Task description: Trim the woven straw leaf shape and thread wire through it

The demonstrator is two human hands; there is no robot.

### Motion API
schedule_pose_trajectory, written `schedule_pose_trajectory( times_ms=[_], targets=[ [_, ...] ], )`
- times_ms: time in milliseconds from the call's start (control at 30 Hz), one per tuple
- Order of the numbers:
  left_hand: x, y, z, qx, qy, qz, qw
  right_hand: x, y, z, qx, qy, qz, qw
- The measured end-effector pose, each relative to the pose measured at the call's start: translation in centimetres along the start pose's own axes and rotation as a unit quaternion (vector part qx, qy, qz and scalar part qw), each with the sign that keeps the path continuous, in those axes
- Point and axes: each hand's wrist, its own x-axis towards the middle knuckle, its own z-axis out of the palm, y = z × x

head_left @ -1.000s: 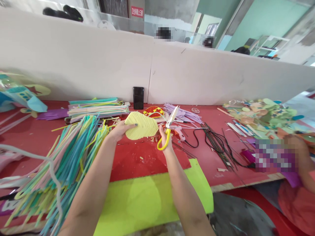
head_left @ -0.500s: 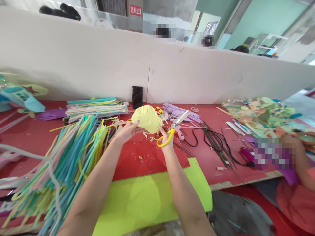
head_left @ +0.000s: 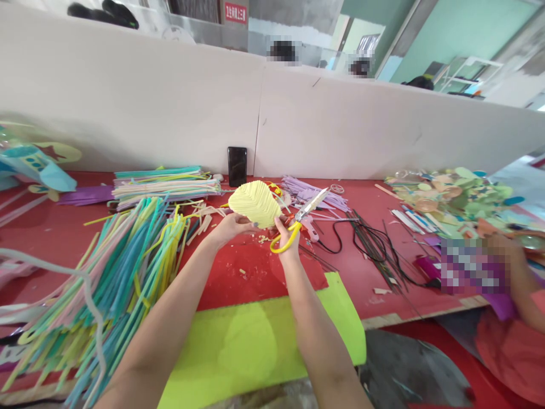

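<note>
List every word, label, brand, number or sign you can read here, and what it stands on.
"卫生间请上三楼": white characters on the red rectangular sign; slightly blurred.
White marks on the purple object at the left edge: cut off, unreadable.
Purple-and-white pixelated patch at right: unreadable.
Yellow-handled metal scissors, glossy black phone: no legible text.

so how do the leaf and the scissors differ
Surface: the leaf is pale yellow and ridged; the scissors have shiny metal blades and brighter yellow handles.
Shape: the leaf is broad and rounded; the scissors are long and narrow.
Place: in the picture, the leaf is left of the scissors.
Shared: both show yellow and are up off the table.
</note>
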Motion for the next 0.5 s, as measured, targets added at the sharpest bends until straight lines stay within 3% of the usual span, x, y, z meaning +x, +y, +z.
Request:
schedule_pose_trajectory(
  times_ms=[233,500],
  targets=[
    [0.52,-0.46,-0.09,0.070,0.032,0.034,0.996,-0.17,0.22,0.11,0.015,0.008,-0.019,1.000],
    [0.11,0.22,-0.12,0.082,0.021,0.038,0.996,-0.16,0.16,0.10,0.005,-0.006,-0.002,1.000]
  ],
)
